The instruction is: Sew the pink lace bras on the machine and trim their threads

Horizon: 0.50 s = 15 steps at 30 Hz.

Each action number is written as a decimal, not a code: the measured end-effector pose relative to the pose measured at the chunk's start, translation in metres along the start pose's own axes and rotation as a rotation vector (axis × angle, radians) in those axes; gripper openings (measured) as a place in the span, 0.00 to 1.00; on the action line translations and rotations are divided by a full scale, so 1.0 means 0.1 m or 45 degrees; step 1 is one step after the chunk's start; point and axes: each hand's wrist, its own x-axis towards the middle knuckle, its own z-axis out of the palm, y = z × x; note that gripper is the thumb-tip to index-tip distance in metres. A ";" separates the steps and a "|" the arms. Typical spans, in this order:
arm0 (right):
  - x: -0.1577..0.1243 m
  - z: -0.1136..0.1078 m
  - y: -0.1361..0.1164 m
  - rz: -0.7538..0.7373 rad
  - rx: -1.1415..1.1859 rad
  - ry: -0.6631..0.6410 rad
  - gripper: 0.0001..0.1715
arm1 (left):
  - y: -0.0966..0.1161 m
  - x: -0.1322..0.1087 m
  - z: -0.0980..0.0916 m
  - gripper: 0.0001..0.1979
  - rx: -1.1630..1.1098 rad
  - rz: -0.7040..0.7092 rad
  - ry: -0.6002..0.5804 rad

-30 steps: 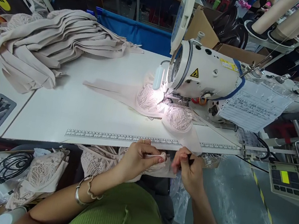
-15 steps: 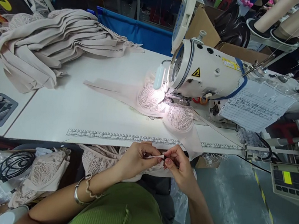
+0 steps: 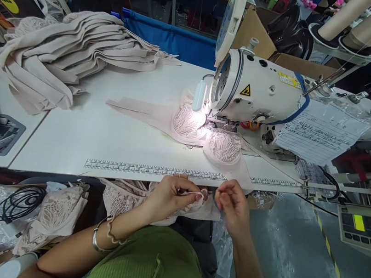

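While the left hand point(image 3: 172, 196) pinches a small pale fabric piece point(image 3: 194, 195) in a closed grip just below the near bench point(image 3: 101, 140) edge, the right hand point(image 3: 231, 204) hovers beside it, fingers curled, seemingly holding nothing. The piece looks light, soft and floppy, best taken by its edge. Its shape is partly hidden by fingers. Farther off, a lace bra point(image 3: 207, 135) lies under the sewing machine point(image 3: 258, 94).
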 end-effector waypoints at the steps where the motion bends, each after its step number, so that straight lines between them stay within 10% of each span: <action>1: -0.02 -0.04 0.04 -0.058 -0.018 0.043 0.20 | 0.00 0.00 0.00 0.10 -0.022 -0.019 0.017; 9: -0.08 -0.18 0.30 0.040 -0.724 -0.353 0.17 | -0.01 -0.01 -0.06 0.10 -0.212 -0.072 0.031; 15: -0.14 -0.14 -0.14 -0.545 -0.014 -0.669 0.31 | -0.30 0.09 -0.05 0.20 0.053 0.301 0.004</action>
